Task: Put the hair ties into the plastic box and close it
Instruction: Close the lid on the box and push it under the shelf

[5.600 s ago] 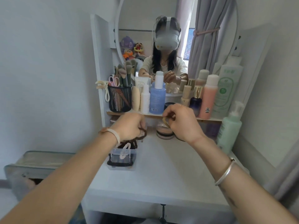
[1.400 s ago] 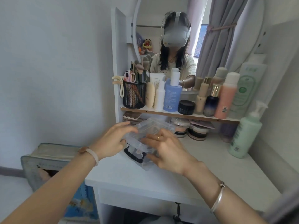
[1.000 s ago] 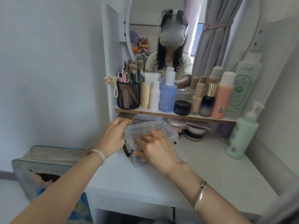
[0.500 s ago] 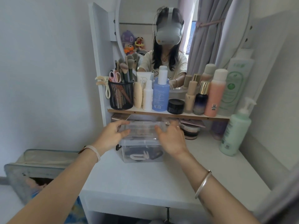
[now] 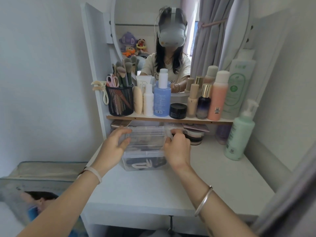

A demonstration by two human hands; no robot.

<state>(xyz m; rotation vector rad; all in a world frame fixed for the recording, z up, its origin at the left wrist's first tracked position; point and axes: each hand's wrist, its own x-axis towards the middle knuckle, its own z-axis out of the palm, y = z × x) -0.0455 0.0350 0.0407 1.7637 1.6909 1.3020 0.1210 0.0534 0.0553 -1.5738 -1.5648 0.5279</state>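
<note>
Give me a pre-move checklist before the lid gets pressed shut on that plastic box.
1. Hair ties inside the plastic box: ok, several lie at its bottom.
2. Lid over the box: ok, it covers the top.
3. Lid fully latched: cannot tell, the clear plastic hides the seam.
4. Left hand on the box's left end: ok, fingers rest on the lid edge.
5. Right hand on the right end: ok, its grip is on the lid corner.
6. Box seated flat on the white table: ok, in front of the shelf.
</note>
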